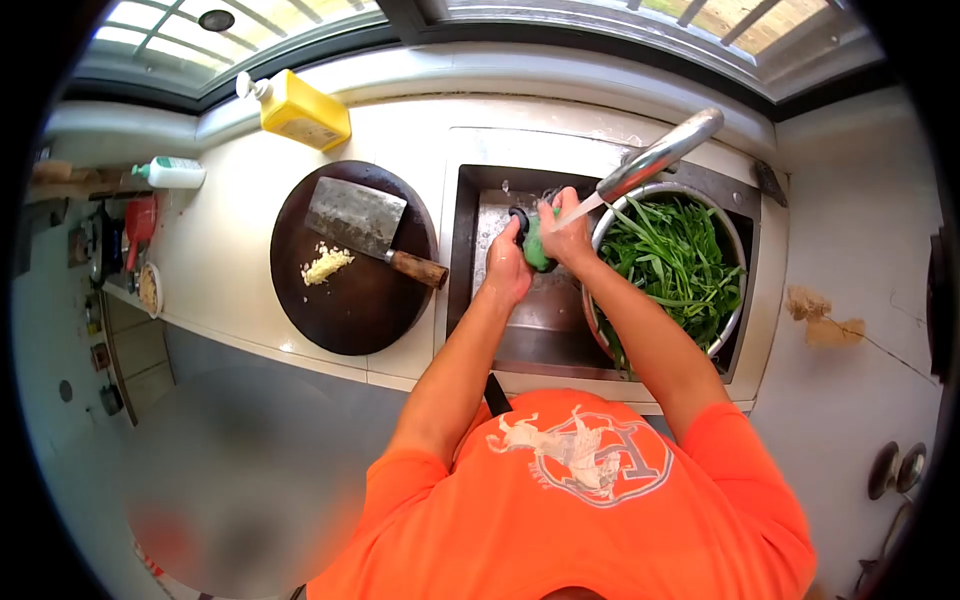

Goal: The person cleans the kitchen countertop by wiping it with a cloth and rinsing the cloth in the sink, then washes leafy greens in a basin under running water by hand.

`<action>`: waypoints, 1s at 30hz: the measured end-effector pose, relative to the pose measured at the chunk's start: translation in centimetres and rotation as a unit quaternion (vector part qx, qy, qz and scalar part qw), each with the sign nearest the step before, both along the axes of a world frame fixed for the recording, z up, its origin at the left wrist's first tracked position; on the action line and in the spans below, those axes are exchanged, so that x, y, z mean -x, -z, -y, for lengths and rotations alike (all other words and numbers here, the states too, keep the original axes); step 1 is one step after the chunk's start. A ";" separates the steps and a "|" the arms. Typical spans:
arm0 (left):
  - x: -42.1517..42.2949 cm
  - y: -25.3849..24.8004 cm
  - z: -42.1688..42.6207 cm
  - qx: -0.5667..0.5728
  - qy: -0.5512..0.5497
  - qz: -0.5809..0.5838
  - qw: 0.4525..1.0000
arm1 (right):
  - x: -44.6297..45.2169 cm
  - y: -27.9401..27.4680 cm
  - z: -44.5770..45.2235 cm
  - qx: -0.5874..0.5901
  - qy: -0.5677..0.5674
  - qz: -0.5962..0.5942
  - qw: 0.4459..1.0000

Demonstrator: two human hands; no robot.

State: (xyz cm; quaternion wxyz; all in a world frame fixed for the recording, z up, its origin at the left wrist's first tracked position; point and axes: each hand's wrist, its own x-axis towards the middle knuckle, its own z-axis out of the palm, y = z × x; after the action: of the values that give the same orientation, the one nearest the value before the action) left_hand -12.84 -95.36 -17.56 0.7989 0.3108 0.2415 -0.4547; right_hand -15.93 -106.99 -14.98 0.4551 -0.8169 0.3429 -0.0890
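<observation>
Over the metal sink (520, 350), both my hands are closed around a green object with black rounded parts (540, 245). Its kind is not clear, as my fingers cover much of it. My left hand (508, 268) grips its left side, next to a black loop. On the right side, my right hand (570, 235) has its fingers wrapped around the same object. Water runs from the faucet (660, 155) onto my right hand. Close to my right forearm, a metal basin (735, 215) full of long green leafy vegetables (675, 265) sits in the sink.
Left of the sink lies a round dark cutting board (350, 325) with a cleaver (355, 215) and a pile of chopped pale yellow bits (326, 264). A yellow pump bottle (305, 110) and a white bottle (175, 172) are on the counter. Windows run along the back.
</observation>
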 end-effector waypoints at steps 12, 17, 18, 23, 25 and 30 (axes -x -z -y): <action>0.6 0.2 0.5 0.087 -0.018 0.002 0.996 | 0.2 1.0 -3.7 0.115 -0.013 -0.042 0.992; -0.2 -0.2 0.3 -0.033 -0.014 0.072 0.997 | -0.3 1.8 0.9 0.005 0.014 -0.016 1.000; -0.4 -0.7 0.1 -0.029 0.004 0.046 0.999 | 0.1 1.4 0.7 -0.102 0.029 0.007 0.994; -0.8 -1.1 1.0 0.001 -0.002 -0.036 0.999 | 2.4 -3.2 -3.6 -0.185 0.022 0.128 0.974; -1.1 0.8 0.8 0.066 0.013 -0.079 0.995 | 3.5 -3.9 -3.9 -0.152 -0.033 0.118 0.981; -0.7 -0.3 1.8 -0.026 0.000 0.037 0.999 | 4.2 -2.8 -2.1 -0.026 -0.021 0.086 0.996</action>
State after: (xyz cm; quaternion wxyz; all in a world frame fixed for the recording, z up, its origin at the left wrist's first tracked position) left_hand -12.13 -97.21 -17.29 0.7985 0.3484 0.2239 -0.4368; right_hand -20.16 -104.89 -12.17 0.5053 -0.8013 0.2879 -0.1404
